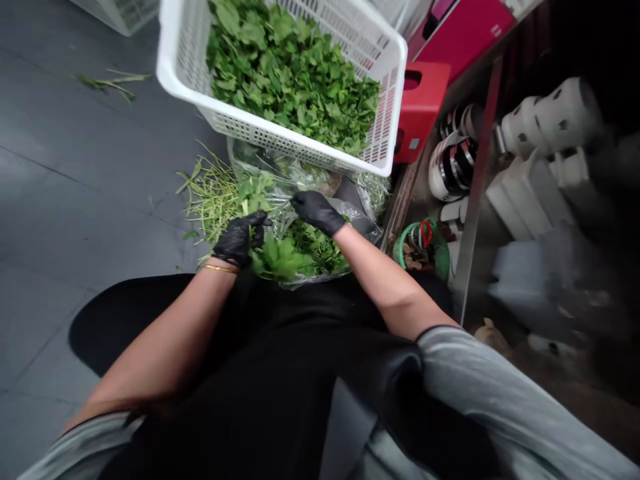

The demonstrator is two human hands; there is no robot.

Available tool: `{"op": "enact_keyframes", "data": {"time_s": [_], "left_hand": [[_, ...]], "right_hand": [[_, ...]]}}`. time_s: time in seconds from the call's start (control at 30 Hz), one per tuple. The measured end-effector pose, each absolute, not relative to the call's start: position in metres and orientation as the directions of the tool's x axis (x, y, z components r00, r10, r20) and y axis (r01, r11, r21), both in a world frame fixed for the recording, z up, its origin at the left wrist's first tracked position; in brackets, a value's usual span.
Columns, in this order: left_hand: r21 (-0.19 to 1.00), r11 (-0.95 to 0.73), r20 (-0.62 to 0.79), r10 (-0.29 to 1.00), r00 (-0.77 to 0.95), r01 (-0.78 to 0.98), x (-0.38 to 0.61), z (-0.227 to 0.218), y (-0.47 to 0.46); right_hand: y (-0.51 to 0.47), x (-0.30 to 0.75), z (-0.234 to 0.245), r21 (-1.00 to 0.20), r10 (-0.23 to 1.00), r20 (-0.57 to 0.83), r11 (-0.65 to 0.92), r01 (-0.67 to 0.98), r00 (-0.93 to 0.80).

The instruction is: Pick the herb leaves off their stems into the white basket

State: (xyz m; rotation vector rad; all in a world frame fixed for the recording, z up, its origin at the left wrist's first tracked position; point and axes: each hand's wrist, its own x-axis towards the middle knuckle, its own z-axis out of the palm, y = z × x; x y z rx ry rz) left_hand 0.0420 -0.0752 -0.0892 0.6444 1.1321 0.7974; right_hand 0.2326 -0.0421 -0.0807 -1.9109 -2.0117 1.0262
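Both hands wear black gloves. My left hand (240, 239) is closed around a leafy green sprig (254, 193), whose leaves stick out above the fingers. More leaves (283, 259) show just beneath that hand. To the right, my right hand (317, 211) has its fingers bent together over a clear plastic bag (353, 213); whatever they pinch is hidden. Below it, loose greens (320, 245) lie in the open bag at my lap. Beyond the hands stands a white perforated basket (240, 125) heaped with picked green leaves (295, 80).
Bare stems (213, 199) are piled on the grey tiled floor, left of the bag. A few stray stalks (113, 83) lie farther off. On the right are a red box (423, 110), a green basket (440, 257) and a metal-edged shelf (473, 247) with white containers (530, 193).
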Motion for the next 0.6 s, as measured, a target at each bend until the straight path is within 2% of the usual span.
{"op": "enact_keyframes", "data": {"time_s": [0.07,0.13,0.2,0.27,0.33,0.43,0.5,0.6], "left_hand": [[0.756,0.625,-0.583,0.778,0.232,-0.197,0.046,-0.099,-0.072],[0.746,0.646,-0.575,0.746,0.335,-0.159,0.048,-0.100,-0.072],[0.762,0.636,-0.541,0.730,0.418,-0.124,0.048,-0.092,-0.078],[0.776,0.624,-0.493,0.691,0.528,-0.093,0.047,-0.078,-0.087],[0.788,0.613,-0.472,0.654,0.590,-0.049,0.045,-0.064,-0.096],[0.782,0.623,-0.524,0.668,0.528,-0.013,0.046,-0.044,-0.108],[0.756,0.654,-0.569,0.672,0.473,-0.019,0.048,-0.032,-0.116],[0.696,0.718,-0.635,0.632,0.445,-0.027,0.049,-0.016,-0.128]], "right_hand": [[-0.074,0.237,-0.069,-0.696,0.932,-0.334,-0.142,0.704,-0.141],[-0.104,0.235,-0.057,-0.803,0.970,-0.213,-0.104,0.587,-0.120],[-0.118,0.229,-0.043,-0.858,0.999,-0.049,-0.046,0.511,0.008],[-0.117,0.225,-0.028,-0.897,0.994,0.025,-0.023,0.441,0.102],[-0.109,0.228,-0.014,-0.936,0.999,-0.030,-0.032,0.350,0.012],[-0.102,0.238,-0.001,-0.956,0.964,-0.197,-0.148,0.252,-0.180],[-0.105,0.245,0.002,-0.954,0.951,-0.265,-0.234,0.190,-0.160],[-0.117,0.257,0.009,-0.966,0.964,-0.249,-0.240,0.097,-0.097]]}}
